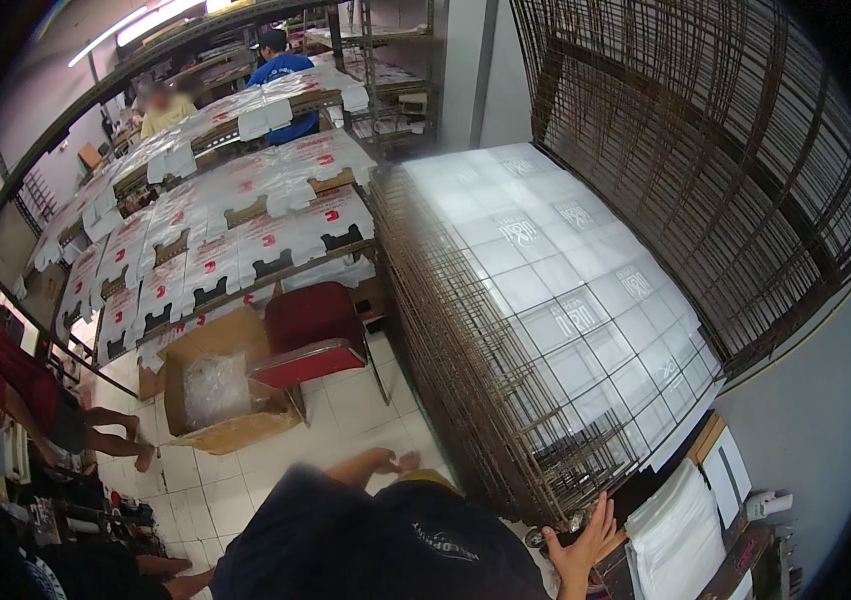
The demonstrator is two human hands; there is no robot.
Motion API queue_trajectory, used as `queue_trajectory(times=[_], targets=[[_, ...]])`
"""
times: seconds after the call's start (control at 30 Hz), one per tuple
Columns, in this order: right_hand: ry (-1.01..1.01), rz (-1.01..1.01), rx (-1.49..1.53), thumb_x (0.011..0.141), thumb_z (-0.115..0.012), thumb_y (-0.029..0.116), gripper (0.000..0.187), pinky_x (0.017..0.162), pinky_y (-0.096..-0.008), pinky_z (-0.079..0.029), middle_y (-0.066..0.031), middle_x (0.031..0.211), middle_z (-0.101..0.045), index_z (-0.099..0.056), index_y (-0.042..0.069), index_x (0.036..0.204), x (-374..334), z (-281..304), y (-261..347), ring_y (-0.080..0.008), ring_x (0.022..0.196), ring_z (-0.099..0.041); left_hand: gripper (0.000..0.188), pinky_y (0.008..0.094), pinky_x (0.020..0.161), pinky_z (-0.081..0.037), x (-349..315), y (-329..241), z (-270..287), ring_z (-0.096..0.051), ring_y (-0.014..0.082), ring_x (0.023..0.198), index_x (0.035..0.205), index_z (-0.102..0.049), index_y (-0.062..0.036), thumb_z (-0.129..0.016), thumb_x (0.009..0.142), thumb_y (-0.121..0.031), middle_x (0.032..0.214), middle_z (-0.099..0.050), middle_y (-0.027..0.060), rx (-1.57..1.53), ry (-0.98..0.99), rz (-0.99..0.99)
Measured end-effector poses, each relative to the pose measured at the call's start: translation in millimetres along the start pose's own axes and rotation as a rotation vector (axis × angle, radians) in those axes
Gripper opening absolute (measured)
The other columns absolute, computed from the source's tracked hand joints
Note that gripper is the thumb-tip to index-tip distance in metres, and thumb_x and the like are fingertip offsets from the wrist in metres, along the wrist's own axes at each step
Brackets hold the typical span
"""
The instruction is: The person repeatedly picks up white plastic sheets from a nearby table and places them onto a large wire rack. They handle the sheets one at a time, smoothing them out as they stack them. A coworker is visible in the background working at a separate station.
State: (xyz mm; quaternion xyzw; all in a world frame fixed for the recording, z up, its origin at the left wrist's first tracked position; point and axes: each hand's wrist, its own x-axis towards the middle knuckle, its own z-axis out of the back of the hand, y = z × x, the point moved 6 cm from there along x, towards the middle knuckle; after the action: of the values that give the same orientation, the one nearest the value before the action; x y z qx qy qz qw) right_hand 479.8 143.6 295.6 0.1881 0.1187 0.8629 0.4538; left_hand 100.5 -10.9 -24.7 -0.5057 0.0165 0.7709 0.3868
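My right hand point(591, 543) is at the near corner of a stack of rusty wire drying racks point(486, 370), its fingers spread and nothing in its grasp. The fingertips are close to the rack's edge; contact is unclear. White plastic sheets or bags point(556, 270) with pale printed marks lie in rows on the top rack. Other wire racks point(706, 150) stand tilted up behind them. My left hand point(378, 462) is low in front of my body, above the tiled floor, apart from the racks. Its fingers are too small to read.
At the right is a pile of white sheets point(676, 540) beside a white roll point(769, 503). A red chair point(316, 335) and an open cardboard box point(226, 385) stand left of the racks. Printed bags cover long tables point(246, 235). Other people work at the back and left.
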Motion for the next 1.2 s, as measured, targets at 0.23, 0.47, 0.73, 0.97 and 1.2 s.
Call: queue_trajectory(times=[0.23,0.47,0.73,0.97,1.2], targets=[[-0.036,0.002,-0.264,0.064,-0.071,0.048,0.086,0.104,-0.0519,-0.012,-0.0220,0.145,-0.020,-0.039,0.009,0.134,3,17,8,-0.0416,0.133,-0.013,0.074,0.0405,0.101,-0.034,23,14,-14,-0.042,0.0329,0.122,0.128,-0.046,-0.0097,-0.058,0.074,-0.059,0.129,-0.047,0.0187,-0.012,-0.036,-0.014],[0.073,-0.074,0.035,0.063,-0.070,0.057,0.098,0.104,-0.0569,-0.006,-0.0225,0.143,-0.022,-0.030,0.007,0.138,7,-3,-4,-0.0385,0.134,-0.014,0.075,0.0412,0.101,-0.034,17,7,-6,-0.042,0.0341,0.121,0.130,-0.044,-0.0103,-0.057,0.075,-0.059,0.128,-0.048,0.0181,0.016,-0.017,-0.004],[-0.076,-0.014,0.056,0.066,-0.073,0.044,0.089,0.103,-0.0537,-0.017,-0.0219,0.143,-0.024,-0.033,0.009,0.137,4,8,4,-0.0388,0.133,-0.017,0.075,0.0415,0.101,-0.034,8,23,29,-0.044,0.0332,0.120,0.131,-0.043,-0.0115,-0.058,0.074,-0.059,0.128,-0.048,0.0180,0.157,-0.048,0.015],[-0.024,-0.062,0.190,0.066,-0.074,0.041,0.077,0.104,-0.0515,-0.021,-0.0203,0.142,-0.027,-0.044,0.007,0.128,7,1,1,-0.0408,0.131,-0.023,0.075,0.0415,0.097,-0.037,21,43,94,-0.047,0.0341,0.116,0.130,-0.043,-0.0111,-0.058,0.074,-0.058,0.124,-0.051,0.0179,0.187,-0.121,0.030],[-0.153,-0.171,0.022,0.072,-0.068,0.043,0.059,0.103,-0.0511,-0.023,-0.0157,0.138,-0.037,-0.054,0.001,0.112,9,-6,6,-0.0385,0.131,-0.024,0.073,0.0403,0.096,-0.038,32,-7,124,-0.049,0.0345,0.113,0.129,-0.044,-0.0103,-0.058,0.074,-0.056,0.121,-0.053,0.0189,0.298,-0.103,-0.199]])
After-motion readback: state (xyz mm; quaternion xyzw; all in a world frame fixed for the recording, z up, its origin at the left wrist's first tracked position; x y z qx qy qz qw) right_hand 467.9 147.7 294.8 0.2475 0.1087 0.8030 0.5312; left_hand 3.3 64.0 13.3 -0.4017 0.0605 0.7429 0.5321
